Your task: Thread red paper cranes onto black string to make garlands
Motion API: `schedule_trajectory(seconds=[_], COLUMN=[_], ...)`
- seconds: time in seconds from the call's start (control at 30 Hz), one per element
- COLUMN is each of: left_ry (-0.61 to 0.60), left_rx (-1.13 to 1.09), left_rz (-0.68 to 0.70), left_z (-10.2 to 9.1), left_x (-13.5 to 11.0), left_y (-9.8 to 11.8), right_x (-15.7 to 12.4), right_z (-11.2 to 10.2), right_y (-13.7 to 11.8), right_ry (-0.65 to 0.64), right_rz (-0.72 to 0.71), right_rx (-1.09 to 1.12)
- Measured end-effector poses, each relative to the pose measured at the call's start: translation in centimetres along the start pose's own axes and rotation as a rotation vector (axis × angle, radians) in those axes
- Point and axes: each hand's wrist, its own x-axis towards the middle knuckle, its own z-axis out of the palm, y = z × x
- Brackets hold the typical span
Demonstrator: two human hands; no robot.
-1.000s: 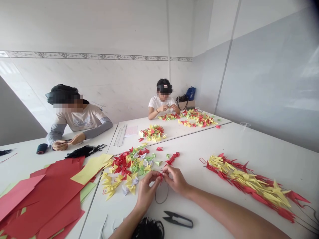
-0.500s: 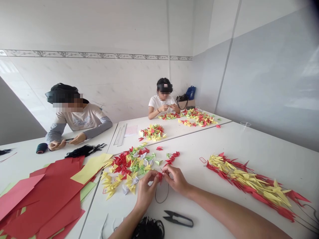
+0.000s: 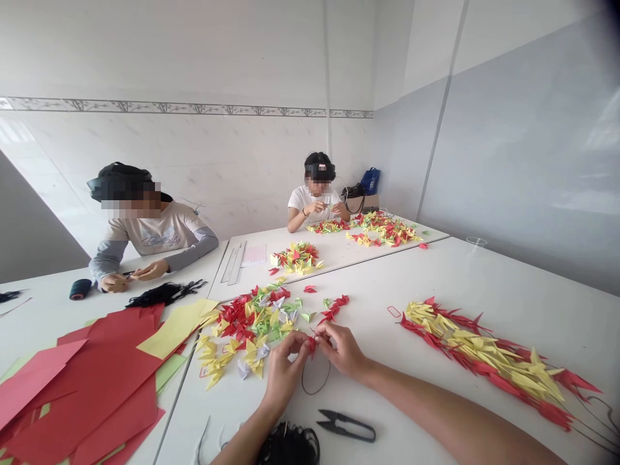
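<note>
Just above the white table, my left hand (image 3: 285, 367) is closed in a pinch on a small red folded paper crane (image 3: 312, 346). The fingertips of my right hand (image 3: 343, 350) are pinched together at the crane's upper right side; what is between them is too small to make out. A loop of dark thread (image 3: 316, 392) hangs beneath the crane. Below my hands lies a pair of black thread snips (image 3: 346, 426). A bundle of black thread (image 3: 289, 445) sits beside my left forearm. Beyond my hands spreads a pile of mixed-colour paper cranes (image 3: 256, 310).
Strung red and yellow cranes (image 3: 484, 352) lie on the right. Red paper sheets (image 3: 106, 368) cover the left table, near a dark thread spool (image 3: 81, 289) and black strands (image 3: 165, 293). Two co-workers sit across, one behind more cranes (image 3: 382, 227). Rulers (image 3: 233, 263) lie between.
My hands and the red crane stay almost still; the thread loop shifts slightly. Both co-workers' hands move a little.
</note>
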Motion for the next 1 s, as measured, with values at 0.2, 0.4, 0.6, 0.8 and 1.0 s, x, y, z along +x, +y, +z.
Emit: schedule_trajectory(seconds=[0.2,0.4,0.6,0.8,1.0], left_ry=[0.015,0.02,0.016,0.007,0.005], left_rx=[0.016,0.022,0.021,0.019,0.013], left_rz=[0.017,0.031,0.027,0.019,0.013], left_z=[0.01,0.06,0.01,-0.01,-0.01], left_x=[-0.11,-0.03,-0.19,-0.12,-0.06], left_y=[-0.07,-0.14,-0.2,-0.15,-0.3], right_x=[0.05,0.14,0.03,0.12,0.12], right_z=[-0.06,-0.1,-0.1,-0.16,-0.1], right_y=[-0.06,-0.19,-0.29,-0.43,-0.39], right_ry=[-0.002,-0.002,-0.008,-0.003,0.003], right_rz=[-0.009,-0.012,-0.005,-0.003,-0.02], right_rx=[-0.001,0.001,0.006,0.004,-0.009])
